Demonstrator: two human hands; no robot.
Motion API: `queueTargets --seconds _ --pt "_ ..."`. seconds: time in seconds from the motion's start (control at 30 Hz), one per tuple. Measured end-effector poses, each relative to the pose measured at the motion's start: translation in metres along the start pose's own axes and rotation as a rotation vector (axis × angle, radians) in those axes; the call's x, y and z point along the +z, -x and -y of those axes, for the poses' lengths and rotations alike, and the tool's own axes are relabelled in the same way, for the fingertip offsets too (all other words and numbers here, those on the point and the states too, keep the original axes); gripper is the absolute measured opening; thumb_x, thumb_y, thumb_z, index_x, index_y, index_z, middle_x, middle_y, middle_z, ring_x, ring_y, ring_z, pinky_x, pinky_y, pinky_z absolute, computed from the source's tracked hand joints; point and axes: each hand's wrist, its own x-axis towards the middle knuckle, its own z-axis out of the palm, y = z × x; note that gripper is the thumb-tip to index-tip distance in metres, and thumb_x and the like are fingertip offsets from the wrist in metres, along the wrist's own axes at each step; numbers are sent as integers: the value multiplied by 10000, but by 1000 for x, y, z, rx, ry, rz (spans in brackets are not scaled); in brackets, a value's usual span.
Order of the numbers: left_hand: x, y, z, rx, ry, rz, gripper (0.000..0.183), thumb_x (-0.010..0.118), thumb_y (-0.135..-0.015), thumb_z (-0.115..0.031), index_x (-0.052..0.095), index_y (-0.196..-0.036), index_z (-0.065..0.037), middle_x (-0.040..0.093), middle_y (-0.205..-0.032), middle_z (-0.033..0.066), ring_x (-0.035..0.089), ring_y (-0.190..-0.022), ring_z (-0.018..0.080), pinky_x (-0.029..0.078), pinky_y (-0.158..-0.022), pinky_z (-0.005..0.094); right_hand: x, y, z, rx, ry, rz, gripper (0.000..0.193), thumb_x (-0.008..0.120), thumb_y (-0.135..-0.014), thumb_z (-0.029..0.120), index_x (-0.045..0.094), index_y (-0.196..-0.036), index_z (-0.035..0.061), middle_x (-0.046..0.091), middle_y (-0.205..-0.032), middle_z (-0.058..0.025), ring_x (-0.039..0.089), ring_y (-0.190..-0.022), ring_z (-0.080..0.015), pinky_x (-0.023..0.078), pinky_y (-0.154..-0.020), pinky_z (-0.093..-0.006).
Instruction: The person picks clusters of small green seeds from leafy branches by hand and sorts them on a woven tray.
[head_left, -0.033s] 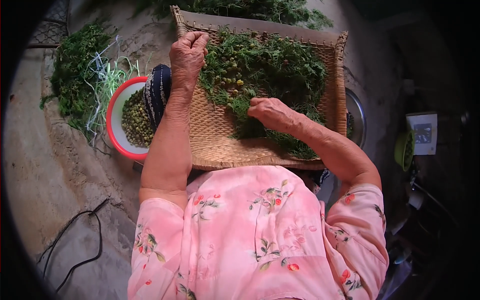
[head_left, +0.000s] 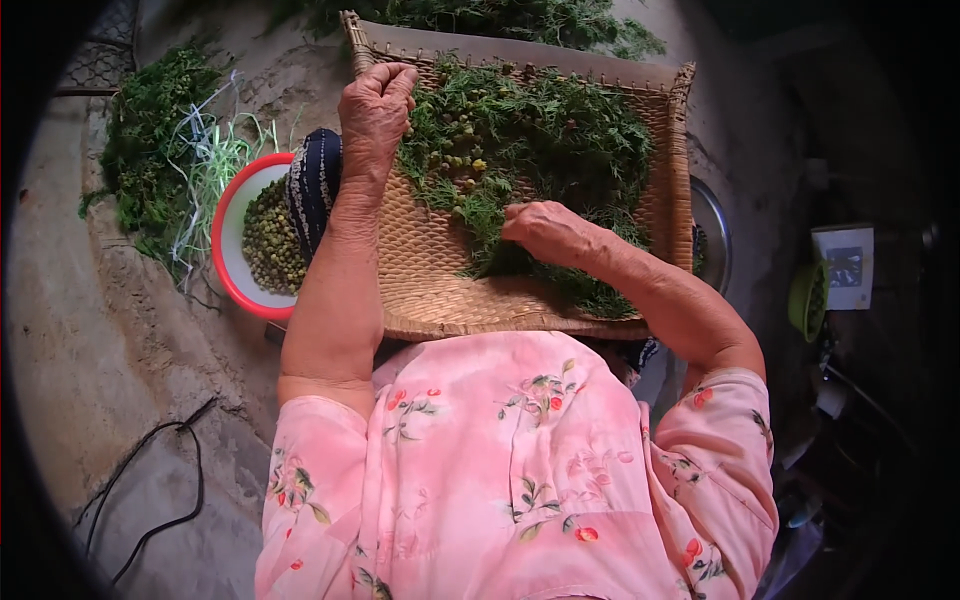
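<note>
A woven winnowing basket (head_left: 430, 285) rests across my lap, with feathery green sprigs (head_left: 590, 130) heaped over much of it. Small yellow-green round buds (head_left: 465, 162) lie among them toward the left. My left hand (head_left: 376, 112) is closed over the basket's upper left side, thumb and fingers pressed together; whatever they hold is hidden. Down in the greens near the middle, my right hand (head_left: 548, 232) has its fingers curled onto feathery sprigs, and its fingertips are partly hidden.
Left of the basket stands a red-rimmed white basin (head_left: 228, 245) of round buds, partly behind dark patterned cloth (head_left: 316, 190). Farther left lie a green heap (head_left: 150, 150) and pale plastic strips (head_left: 215, 160). A black cord (head_left: 200, 470) crosses the floor. A metal basin (head_left: 722, 240) sits at right.
My right hand has shifted slightly to the right and down over the greens. The left hand stays put.
</note>
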Motion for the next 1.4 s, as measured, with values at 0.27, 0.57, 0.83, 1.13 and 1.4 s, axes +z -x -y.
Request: queueTargets --seconds 0.27,0.57,0.83,1.13,1.4 --pt "0 1 1 30 -16 -10 134 612 -856 -180 654 -904 -62 547 -587 -28 445 -455 14 359 -383 185 -4 -10 18 131 -167 -264 224 630 -762 126 540 -947 40 585 -883 -147 593 -825 -331 496 -667 -414" --pt "1 0 1 1 -17 17 176 613 -862 -213 652 -949 -65 555 -619 -36 465 -494 5 375 -411 157 -1 -11 10 74 -334 -449 137 602 -716 74 520 -807 12 555 -789 -152 568 -782 -347 460 -661 -428" --pt "0 -1 5 37 -25 28 176 617 -859 -215 656 -945 -67 557 -622 -38 468 -492 8 375 -407 158 -47 17 3 264 -129 196 163 640 -721 135 591 -825 20 609 -739 -132 600 -726 -312 477 -632 -408" --pt "3 3 8 67 -131 170 138 610 -841 -167 655 -900 -51 579 -633 -4 509 -549 55 415 -478 218 2 -31 -13 257 -66 -383 184 640 -736 164 535 -820 37 597 -791 -161 587 -786 -364 475 -651 -442" --pt "12 13 9 64 -493 608 92 620 -786 -109 642 -822 -27 582 -639 41 533 -588 113 448 -545 265 1 -34 -17 239 -175 -572 164 589 -734 78 492 -860 36 521 -841 -164 555 -770 -369 467 -663 -439"
